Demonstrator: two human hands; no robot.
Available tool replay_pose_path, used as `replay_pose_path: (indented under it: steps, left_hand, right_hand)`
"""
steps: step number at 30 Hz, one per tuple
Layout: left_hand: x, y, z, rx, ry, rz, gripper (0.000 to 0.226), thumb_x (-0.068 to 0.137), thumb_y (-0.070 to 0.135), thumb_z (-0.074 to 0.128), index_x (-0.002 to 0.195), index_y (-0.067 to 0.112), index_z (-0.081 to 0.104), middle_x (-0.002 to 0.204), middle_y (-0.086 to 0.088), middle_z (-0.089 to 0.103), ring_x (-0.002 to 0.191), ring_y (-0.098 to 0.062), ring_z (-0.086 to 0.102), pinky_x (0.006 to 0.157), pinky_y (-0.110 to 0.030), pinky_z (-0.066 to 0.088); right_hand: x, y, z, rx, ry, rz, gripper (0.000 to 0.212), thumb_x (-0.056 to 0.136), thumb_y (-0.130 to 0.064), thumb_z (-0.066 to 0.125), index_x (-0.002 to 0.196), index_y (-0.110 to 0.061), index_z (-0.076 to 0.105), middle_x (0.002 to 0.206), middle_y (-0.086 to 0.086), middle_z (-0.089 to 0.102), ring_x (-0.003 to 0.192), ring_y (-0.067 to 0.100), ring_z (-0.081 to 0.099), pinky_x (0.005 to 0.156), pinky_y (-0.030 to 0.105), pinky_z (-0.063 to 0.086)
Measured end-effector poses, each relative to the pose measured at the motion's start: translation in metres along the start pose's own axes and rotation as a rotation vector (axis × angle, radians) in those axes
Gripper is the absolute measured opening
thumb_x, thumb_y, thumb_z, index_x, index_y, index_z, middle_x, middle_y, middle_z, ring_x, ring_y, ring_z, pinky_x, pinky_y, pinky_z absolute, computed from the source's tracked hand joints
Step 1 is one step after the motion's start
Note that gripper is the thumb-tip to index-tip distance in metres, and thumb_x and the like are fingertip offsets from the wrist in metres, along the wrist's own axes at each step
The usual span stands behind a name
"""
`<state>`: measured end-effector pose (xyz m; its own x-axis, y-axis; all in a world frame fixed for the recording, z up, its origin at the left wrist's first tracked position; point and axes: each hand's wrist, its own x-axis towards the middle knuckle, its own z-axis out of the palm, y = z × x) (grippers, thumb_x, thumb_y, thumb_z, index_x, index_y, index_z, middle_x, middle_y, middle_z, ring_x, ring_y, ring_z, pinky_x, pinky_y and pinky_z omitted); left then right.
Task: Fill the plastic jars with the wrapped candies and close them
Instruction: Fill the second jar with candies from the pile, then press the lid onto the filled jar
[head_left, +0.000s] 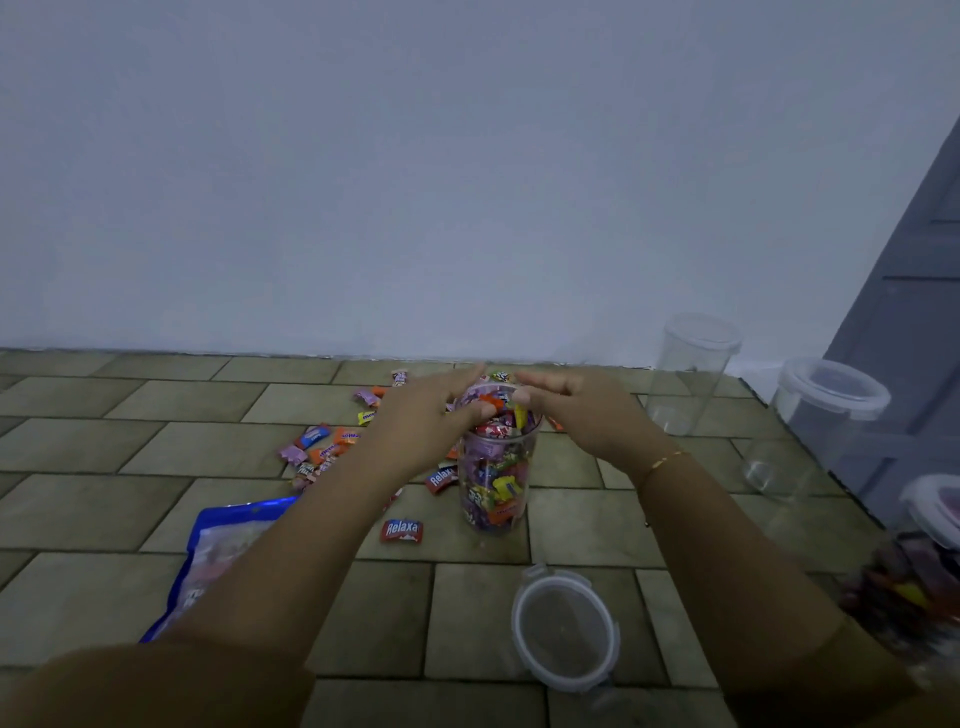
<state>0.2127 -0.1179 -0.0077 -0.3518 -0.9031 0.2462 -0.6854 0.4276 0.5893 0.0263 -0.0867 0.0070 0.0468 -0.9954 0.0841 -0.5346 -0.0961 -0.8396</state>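
Note:
A clear plastic jar (496, 483) stands on the tiled floor, filled to the brim with wrapped candies. My left hand (426, 421) rests at its rim from the left, fingertips on the top candies. My right hand (576, 410) reaches over the rim from the right, fingers curled, touching the candies too. Whether either hand pinches a candy cannot be told. The jar's round lid (566, 626) lies on the floor in front of it. Loose wrapped candies (324, 447) are scattered to the left, and a red one (401, 530) lies near the jar's base.
A blue candy bag (218, 551) lies at the left under my forearm. An open empty jar (688, 374) and a lidded empty jar (810, 431) stand at the right. A candy-filled closed jar (919, 566) is at the right edge, beside a grey door (909, 291).

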Motion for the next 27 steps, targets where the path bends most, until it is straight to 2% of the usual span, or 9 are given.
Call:
replay_pose_path:
  steps: [3, 6, 8, 10, 12, 15, 17, 21, 27]
  left_hand:
    - [-0.014, -0.009, 0.014, -0.124, 0.243, -0.013, 0.050, 0.095, 0.043, 0.050, 0.141, 0.027, 0.042, 0.139, 0.003, 0.049, 0.123, -0.009, 0.046, 0.099, -0.031, 0.038]
    - [-0.032, -0.015, 0.029, -0.205, 0.402, -0.118, 0.037, 0.094, 0.040, 0.051, 0.128, 0.026, 0.053, 0.125, 0.002, 0.054, 0.107, -0.012, 0.055, 0.088, -0.037, 0.048]
    - [-0.043, -0.018, 0.037, -0.213, 0.301, -0.223, 0.021, 0.093, 0.041, 0.051, 0.104, 0.026, 0.060, 0.101, 0.005, 0.061, 0.089, -0.013, 0.059, 0.076, -0.034, 0.050]
    - [-0.055, -0.019, 0.045, -0.075, -0.010, -0.282, 0.023, 0.091, 0.046, 0.053, 0.087, 0.026, 0.063, 0.083, 0.007, 0.063, 0.080, -0.014, 0.060, 0.074, -0.033, 0.049]
    - [-0.065, -0.016, 0.056, 0.019, -0.281, -0.290, 0.032, 0.082, 0.055, 0.061, 0.084, 0.024, 0.069, 0.084, 0.003, 0.067, 0.082, -0.013, 0.062, 0.076, -0.035, 0.051]
    - [-0.077, -0.009, 0.072, 0.115, -0.462, -0.280, 0.034, 0.070, 0.059, 0.072, 0.079, 0.025, 0.068, 0.088, 0.004, 0.069, 0.084, -0.012, 0.063, 0.079, -0.037, 0.054]
    - [-0.081, -0.006, 0.080, 0.134, -0.495, -0.250, 0.022, 0.072, 0.052, 0.074, 0.072, 0.032, 0.065, 0.086, 0.011, 0.068, 0.081, -0.005, 0.062, 0.078, -0.034, 0.054]
    - [-0.082, -0.004, 0.084, 0.100, -0.470, -0.220, 0.009, 0.082, 0.035, 0.070, 0.088, 0.028, 0.070, 0.090, 0.009, 0.069, 0.080, -0.004, 0.062, 0.072, -0.028, 0.053]
    - [-0.076, 0.009, 0.044, -0.145, -0.297, -0.241, 0.015, 0.080, 0.026, 0.073, 0.083, 0.031, 0.060, 0.081, 0.010, 0.066, 0.069, -0.001, 0.062, 0.061, -0.025, 0.055]
  right_hand:
    - [-0.007, 0.006, -0.002, 0.021, 0.146, -0.007, 0.039, 0.091, -0.033, 0.058, 0.128, -0.024, 0.057, 0.127, 0.002, 0.060, 0.118, 0.015, 0.053, 0.098, 0.029, 0.041]
    - [-0.016, 0.019, 0.000, 0.060, 0.289, 0.047, 0.035, 0.091, -0.024, 0.059, 0.126, -0.020, 0.059, 0.115, 0.007, 0.064, 0.108, 0.018, 0.058, 0.090, 0.027, 0.043]
    - [-0.023, 0.031, 0.001, 0.011, 0.304, 0.114, 0.035, 0.090, -0.020, 0.061, 0.124, -0.014, 0.060, 0.108, 0.007, 0.064, 0.099, 0.015, 0.058, 0.082, 0.021, 0.038]
    - [-0.031, 0.041, 0.001, -0.180, 0.179, 0.222, 0.037, 0.089, -0.023, 0.062, 0.123, -0.011, 0.060, 0.112, 0.008, 0.063, 0.098, 0.016, 0.056, 0.079, 0.020, 0.036]
    - [-0.038, 0.048, 0.005, -0.451, -0.072, 0.327, 0.039, 0.087, -0.032, 0.064, 0.117, -0.007, 0.064, 0.113, 0.012, 0.064, 0.101, 0.020, 0.058, 0.078, 0.024, 0.040]
    - [-0.043, 0.066, 0.021, -0.721, -0.360, 0.435, 0.042, 0.077, -0.043, 0.072, 0.095, -0.005, 0.070, 0.092, 0.009, 0.063, 0.083, 0.018, 0.057, 0.064, 0.026, 0.044]
    - [-0.046, 0.079, 0.031, -0.782, -0.377, 0.476, 0.041, 0.069, -0.043, 0.078, 0.090, -0.010, 0.068, 0.090, 0.004, 0.063, 0.080, 0.016, 0.057, 0.067, 0.028, 0.047]
    - [-0.050, 0.081, 0.033, -0.720, -0.374, 0.392, 0.028, 0.077, -0.031, 0.073, 0.091, -0.007, 0.069, 0.095, 0.008, 0.066, 0.086, 0.019, 0.060, 0.074, 0.031, 0.049]
    - [-0.053, 0.040, -0.001, -0.211, -0.244, 0.197, 0.012, 0.079, -0.011, 0.071, 0.085, -0.015, 0.062, 0.069, 0.000, 0.062, 0.047, 0.008, 0.049, 0.045, 0.018, 0.039]
